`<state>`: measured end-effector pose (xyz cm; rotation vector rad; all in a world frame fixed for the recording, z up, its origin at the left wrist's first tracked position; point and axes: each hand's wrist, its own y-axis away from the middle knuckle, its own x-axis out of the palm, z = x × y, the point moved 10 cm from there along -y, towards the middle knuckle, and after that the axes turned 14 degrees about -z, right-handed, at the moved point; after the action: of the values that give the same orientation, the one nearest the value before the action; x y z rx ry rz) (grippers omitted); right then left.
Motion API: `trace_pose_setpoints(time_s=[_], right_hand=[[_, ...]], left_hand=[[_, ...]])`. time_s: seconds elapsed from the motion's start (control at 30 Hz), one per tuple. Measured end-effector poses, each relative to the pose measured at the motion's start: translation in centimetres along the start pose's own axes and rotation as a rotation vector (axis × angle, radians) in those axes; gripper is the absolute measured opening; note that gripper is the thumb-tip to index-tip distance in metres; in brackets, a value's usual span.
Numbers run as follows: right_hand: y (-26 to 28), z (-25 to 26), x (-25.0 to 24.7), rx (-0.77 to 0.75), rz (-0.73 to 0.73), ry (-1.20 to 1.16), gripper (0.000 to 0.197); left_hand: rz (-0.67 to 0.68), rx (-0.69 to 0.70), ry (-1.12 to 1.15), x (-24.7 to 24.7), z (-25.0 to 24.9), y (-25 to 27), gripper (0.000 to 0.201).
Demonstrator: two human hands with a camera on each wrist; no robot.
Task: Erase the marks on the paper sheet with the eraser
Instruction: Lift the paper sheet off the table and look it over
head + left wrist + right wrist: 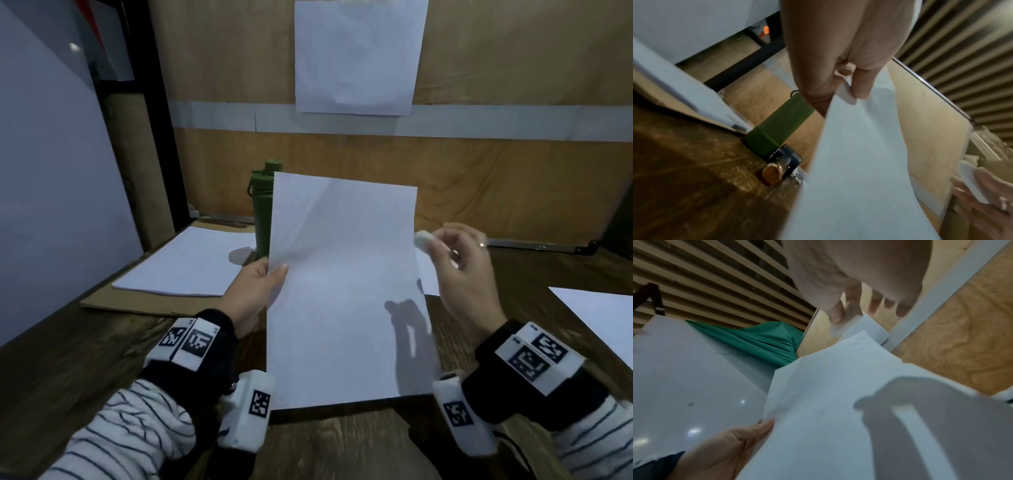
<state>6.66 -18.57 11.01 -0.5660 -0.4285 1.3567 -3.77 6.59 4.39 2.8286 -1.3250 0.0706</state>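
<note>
A white paper sheet is held up off the brown table, tilted toward me; I see no marks on its facing side. My left hand pinches its left edge, thumb on the front, fingers behind. The left wrist view shows that pinch on the sheet by the left hand. My right hand hovers just right of the sheet's right edge and pinches a small white eraser in its fingertips. The eraser also shows at the lower right of the left wrist view. In the right wrist view the sheet fills the lower half.
A green bottle stands behind the sheet's left edge. A stack of white paper lies on cardboard at the left. Another sheet lies at the right table edge. A sheet is fixed on the wooden back wall. A small dark device sits by the bottle.
</note>
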Motion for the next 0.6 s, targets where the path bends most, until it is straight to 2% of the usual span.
trace_pose_setpoints(time_s=[0.03,0.1,0.2,0.23,0.3,0.37,0.47,0.53,0.6], right_hand=[[0.1,1.0,0.4,-0.036,0.029,-0.049,0.016],[1.1,2.4,2.8,-0.074,0.231,-0.099,0.013],[3.4,2.6,6.4,-0.167,0.503,0.086,0.005],[4.3,2.9,7.3,-0.195,0.555,0.120,0.009],[6.9,3.2,8.9,-0.229,0.691,0.144,0.029],[11.3,3.2,10.2,-0.378,0.925,0.261,0.033],[17.6,2.0,10.3,-0.723,1.262,0.536,0.038],[18.4,1.7,9.7,-0.779,1.314,0.617,0.035],[17.2,1.5,9.4,-0.714,1.288,0.635,0.032]], left_hand=[[0.009,-0.040,0.044,0.1,0.5,-0.1,0.023],[0.021,-0.093,0.127,0.3,1.3,-0.3,0.025],[0.052,-0.122,0.228,1.2,1.6,-0.2,0.027],[0.060,-0.130,0.254,1.6,1.6,-0.1,0.027],[0.065,-0.134,0.288,2.3,1.4,0.1,0.028],[0.067,-0.134,0.314,2.8,1.2,0.2,0.031],[0.050,-0.128,0.318,2.9,1.2,0.1,0.032],[0.018,-0.106,0.335,2.4,1.0,-0.2,0.031],[-0.010,-0.085,0.358,1.6,0.8,-0.3,0.030]])
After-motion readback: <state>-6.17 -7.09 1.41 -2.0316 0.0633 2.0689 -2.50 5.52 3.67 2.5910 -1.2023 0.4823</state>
